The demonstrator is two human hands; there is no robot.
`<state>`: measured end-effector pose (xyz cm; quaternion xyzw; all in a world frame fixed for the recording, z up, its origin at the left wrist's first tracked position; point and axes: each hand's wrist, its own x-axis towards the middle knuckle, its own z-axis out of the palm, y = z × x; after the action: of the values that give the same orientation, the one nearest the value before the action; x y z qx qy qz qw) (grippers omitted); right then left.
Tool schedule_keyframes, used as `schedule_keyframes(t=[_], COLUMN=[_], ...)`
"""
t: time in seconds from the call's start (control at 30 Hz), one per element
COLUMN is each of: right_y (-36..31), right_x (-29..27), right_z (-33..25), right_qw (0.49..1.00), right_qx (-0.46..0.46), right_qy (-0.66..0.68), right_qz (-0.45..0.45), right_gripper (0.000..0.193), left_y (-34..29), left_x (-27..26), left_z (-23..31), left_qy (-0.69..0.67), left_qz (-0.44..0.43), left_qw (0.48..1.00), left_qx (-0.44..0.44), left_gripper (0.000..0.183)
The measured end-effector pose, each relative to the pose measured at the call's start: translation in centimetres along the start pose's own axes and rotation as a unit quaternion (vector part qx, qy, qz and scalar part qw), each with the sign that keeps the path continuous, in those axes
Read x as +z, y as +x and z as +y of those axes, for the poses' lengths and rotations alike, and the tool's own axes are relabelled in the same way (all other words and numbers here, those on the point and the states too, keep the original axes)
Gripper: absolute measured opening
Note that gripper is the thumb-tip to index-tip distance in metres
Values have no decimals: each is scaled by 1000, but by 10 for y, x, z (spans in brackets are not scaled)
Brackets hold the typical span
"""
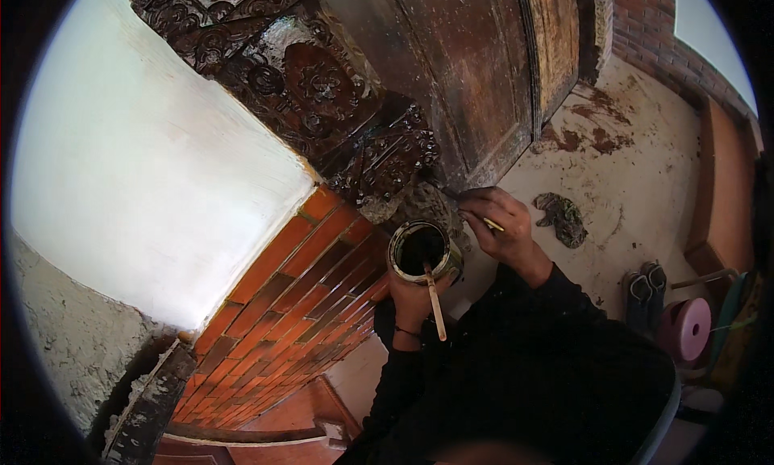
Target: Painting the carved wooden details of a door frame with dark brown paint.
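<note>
Half-finished interior: rough grey plaster (pixel 68 320), stained floor (pixel 625 199)

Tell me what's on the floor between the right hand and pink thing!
In the head view, dark shoes stand between the right hand and pink thing.

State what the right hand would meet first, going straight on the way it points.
Likely the dark carved wood, ahead of the brush in the right hand; depth is unclear.

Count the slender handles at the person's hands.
2: a wooden handle leaning out of the can in the left hand, a yellowish handle in the right hand. Others may be hidden.
</note>
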<state>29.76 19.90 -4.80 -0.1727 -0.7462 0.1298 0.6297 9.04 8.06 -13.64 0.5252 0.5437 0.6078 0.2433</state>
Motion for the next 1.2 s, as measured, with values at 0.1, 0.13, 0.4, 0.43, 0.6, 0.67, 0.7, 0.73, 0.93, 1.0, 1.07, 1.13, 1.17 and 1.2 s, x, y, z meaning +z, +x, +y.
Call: schedule_keyframes(t=[0.1, 0.13, 0.4, 0.43, 0.6, 0.67, 0.7, 0.73, 0.93, 1.0, 1.07, 1.13, 1.17, 1.2], right_y=[1, -1, -1, -2, 9, 11, 11, 9, 2, 3, 7, 14, 18, 18], right_x=[-4, -4, -7, -8, -5, -9, -10, -10, -11, -14, -7, -3, -4, -4], right_z=[13, 13, 24, 24, 10, 14, 17, 14, 11, -1, -4, -8, -12, -15], right_qw=[998, 998, 997, 997, 998, 997, 996, 996, 994, 997, 997, 997, 997, 997], right_qx=[19, 19, 59, 58, -7, 20, 45, 46, 57, 27, 37, 43, 38, 37], right_qy=[-50, -48, -26, -27, -48, -50, -51, -52, -64, -45, -58, -70, -65, -60], right_qz=[21, 22, 31, 33, 37, 46, 55, 56, 65, 57, 30, 4, 14, 22], right_gripper=[23, 23, 24, 24, 21, 21, 22, 22, 20, 20, 21, 22, 20, 18], left_y=[0, 0, 7, 5, 0, 1, 2, 2, 4, 2, 4, 5, 5, 4], left_x=[0, 0, 6, 8, 8, 7, 7, 5, 0, 1, 4, -3, -6, -5], left_z=[6, 8, 13, 18, 14, 11, 12, 14, 6, 5, 4, -4, -7, -8], left_qy=[72, 48, 125, 91, -5, -42, -42, -10, 52, 69, -30, 53, 137, 136], left_qz=[4, 3, -5, -3, 9, 18, 17, 3, 4, -3, 16, -1, -19, -19], left_qw=[996, 999, 991, 995, 999, 998, 998, 1000, 999, 997, 998, 999, 988, 988], left_qx=[43, 25, 48, 30, -36, -39, -39, -11, 8, 23, -52, 11, 74, 71], left_gripper=[101, 102, 103, 103, 104, 106, 106, 105, 108, 108, 108, 107, 106, 106])
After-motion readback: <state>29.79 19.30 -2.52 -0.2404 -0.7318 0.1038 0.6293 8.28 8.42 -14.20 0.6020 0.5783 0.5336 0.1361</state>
